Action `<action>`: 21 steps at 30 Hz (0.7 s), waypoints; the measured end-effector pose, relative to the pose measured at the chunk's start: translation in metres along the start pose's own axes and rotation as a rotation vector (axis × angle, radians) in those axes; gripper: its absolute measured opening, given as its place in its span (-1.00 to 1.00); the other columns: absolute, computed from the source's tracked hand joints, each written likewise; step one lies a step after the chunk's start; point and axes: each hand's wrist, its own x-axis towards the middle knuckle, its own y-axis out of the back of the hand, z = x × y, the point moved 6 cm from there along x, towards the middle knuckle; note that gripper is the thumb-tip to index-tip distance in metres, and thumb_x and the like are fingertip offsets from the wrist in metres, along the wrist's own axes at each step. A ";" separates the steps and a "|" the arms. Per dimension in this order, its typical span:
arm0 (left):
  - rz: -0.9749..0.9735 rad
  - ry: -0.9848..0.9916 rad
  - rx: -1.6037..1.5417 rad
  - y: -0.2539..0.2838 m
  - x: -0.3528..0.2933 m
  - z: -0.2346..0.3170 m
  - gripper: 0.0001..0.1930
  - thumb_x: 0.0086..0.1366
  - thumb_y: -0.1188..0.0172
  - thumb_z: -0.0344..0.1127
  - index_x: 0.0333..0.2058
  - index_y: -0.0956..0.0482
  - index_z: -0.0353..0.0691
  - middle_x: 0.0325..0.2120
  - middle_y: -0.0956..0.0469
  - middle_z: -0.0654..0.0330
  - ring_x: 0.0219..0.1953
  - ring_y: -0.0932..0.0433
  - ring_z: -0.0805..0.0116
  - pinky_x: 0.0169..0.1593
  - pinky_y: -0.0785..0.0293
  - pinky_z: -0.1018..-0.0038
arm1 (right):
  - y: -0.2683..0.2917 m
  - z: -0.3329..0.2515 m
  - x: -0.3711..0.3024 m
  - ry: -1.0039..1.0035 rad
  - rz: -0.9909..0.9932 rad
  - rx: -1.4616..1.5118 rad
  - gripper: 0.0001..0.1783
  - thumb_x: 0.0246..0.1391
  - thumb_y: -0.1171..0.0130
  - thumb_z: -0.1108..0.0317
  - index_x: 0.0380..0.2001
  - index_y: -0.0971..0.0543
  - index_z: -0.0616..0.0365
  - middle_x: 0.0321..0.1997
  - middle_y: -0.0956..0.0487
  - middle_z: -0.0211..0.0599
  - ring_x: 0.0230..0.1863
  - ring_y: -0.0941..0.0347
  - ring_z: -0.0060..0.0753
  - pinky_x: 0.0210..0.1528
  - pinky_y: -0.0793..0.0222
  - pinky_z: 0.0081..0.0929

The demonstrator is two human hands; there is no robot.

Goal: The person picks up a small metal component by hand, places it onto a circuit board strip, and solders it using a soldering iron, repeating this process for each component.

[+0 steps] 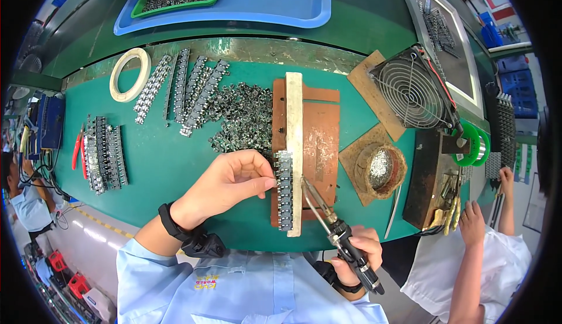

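Note:
My right hand [362, 252] grips a black-handled soldering iron [345, 239]. Its metal tip reaches up to the white bar [294, 119], beside a strip of small dark components [284, 192]. That strip lies along the bar's left side on a brown board [321, 148]. At the strip's left edge my left hand [234, 180] has thumb and forefinger pinched together; whatever is between them is too small to make out. Just beyond this hand spreads a heap of small metal parts [243, 113].
Further left lie several component strips [199, 92], a cream ring [130, 75] and red-handled pliers [79, 151]. To the right stand a fan [413, 89], a round pot of shiny metal bits [380, 171] and a green solder spool [473, 145]. A blue tray [281, 19] sits behind; another person's hand [472, 221] shows at right.

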 end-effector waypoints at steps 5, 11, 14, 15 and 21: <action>-0.015 -0.037 -0.102 0.001 0.002 0.000 -0.83 0.14 -0.11 -0.51 -0.31 -0.31 -0.27 -0.44 -0.46 0.26 -0.40 -0.42 0.56 -0.34 -0.36 0.62 | -0.008 -0.004 0.007 0.006 -0.063 0.015 -0.51 -0.32 -0.37 0.30 -0.30 -0.39 0.25 -0.43 -0.39 -0.23 -0.51 -0.32 -0.42 -0.47 -0.22 -0.53; -0.017 -0.013 -0.087 0.002 0.004 -0.003 -0.78 0.13 -0.12 -0.52 -0.29 -0.26 -0.26 -0.43 -0.46 0.23 -0.39 -0.43 0.54 -0.35 -0.38 0.60 | -0.013 -0.001 0.008 -0.010 -0.095 0.040 -0.55 -0.35 -0.38 0.33 -0.34 -0.43 0.26 -0.45 -0.41 -0.21 -0.53 -0.33 -0.36 -0.50 -0.22 -0.50; -0.019 -0.011 -0.087 0.003 0.004 -0.003 -0.78 0.13 -0.12 -0.51 -0.29 -0.26 -0.25 -0.43 -0.46 0.23 -0.38 -0.43 0.54 -0.35 -0.38 0.60 | -0.014 -0.001 0.011 -0.002 -0.120 0.025 -0.54 -0.35 -0.38 0.34 -0.34 -0.43 0.26 -0.46 -0.42 -0.21 -0.54 -0.33 -0.37 -0.51 -0.22 -0.50; -0.019 -0.011 -0.094 0.002 0.004 -0.003 -0.78 0.13 -0.12 -0.51 -0.29 -0.26 -0.25 -0.43 -0.46 0.22 -0.38 -0.43 0.54 -0.35 -0.38 0.59 | -0.015 -0.001 0.011 0.001 -0.131 0.018 -0.54 -0.35 -0.38 0.34 -0.34 -0.43 0.26 -0.47 -0.42 -0.21 -0.54 -0.33 -0.37 -0.52 -0.22 -0.50; -0.021 -0.008 -0.101 0.003 0.004 -0.004 -0.77 0.13 -0.12 -0.51 -0.29 -0.26 -0.25 -0.43 -0.47 0.21 -0.38 -0.44 0.53 -0.35 -0.38 0.59 | -0.015 -0.001 0.012 -0.016 -0.125 0.026 -0.55 -0.36 -0.37 0.36 -0.34 -0.43 0.27 -0.48 -0.42 -0.22 -0.54 -0.34 -0.38 -0.49 -0.23 -0.49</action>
